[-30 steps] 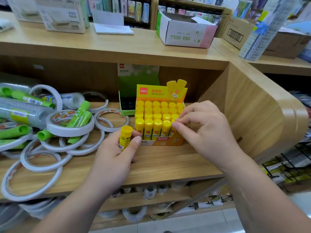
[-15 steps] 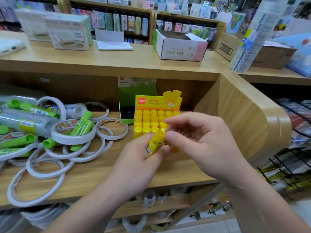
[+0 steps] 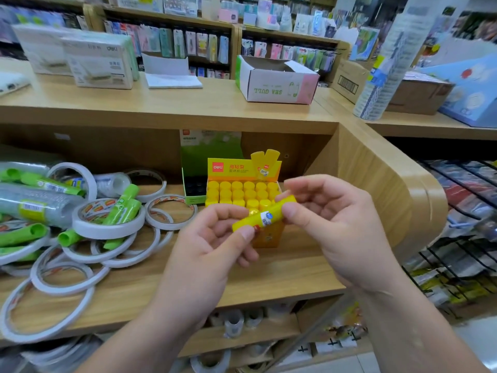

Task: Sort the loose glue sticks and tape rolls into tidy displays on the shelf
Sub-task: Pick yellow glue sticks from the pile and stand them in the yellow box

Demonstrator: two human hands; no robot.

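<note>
A yellow glue stick (image 3: 262, 217) lies tilted between both hands, in front of the yellow display box (image 3: 242, 168) packed with several upright yellow sticks. My left hand (image 3: 209, 254) pinches its lower end with thumb and fingers. My right hand (image 3: 330, 224) pinches its upper end. Green glue sticks (image 3: 122, 205) lie on a heap of white tape rolls (image 3: 107, 227) at the left of the wooden shelf (image 3: 269, 281).
A green display box (image 3: 196, 157) stands behind the yellow one. Clear packs of tape (image 3: 32, 200) lie at far left. A curved wooden end panel (image 3: 390, 189) closes the shelf on the right. White boxes (image 3: 274, 82) sit on the counter above.
My left hand carried the glue stick from left of the box to in front of it. My right hand left the box's front row and took the stick's upper end.
</note>
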